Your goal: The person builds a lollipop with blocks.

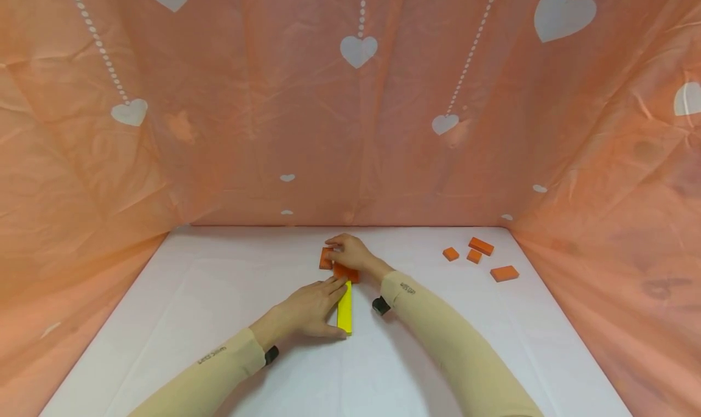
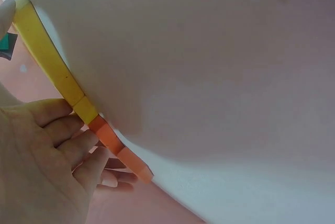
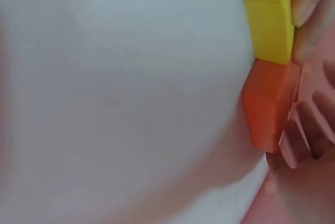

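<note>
Yellow blocks end to end, mid-table. Orange block touching their far end; second orange block just far-left. Left hand spread wide along yellow, thumb at near end. Right hand over orange pair, fingers bent; cannot tell whether gripping. Four loose orange blocks far right. Risk, judged: uneven push from either hand could skew row or open seam; crowded fingers could knock second orange block.
</note>
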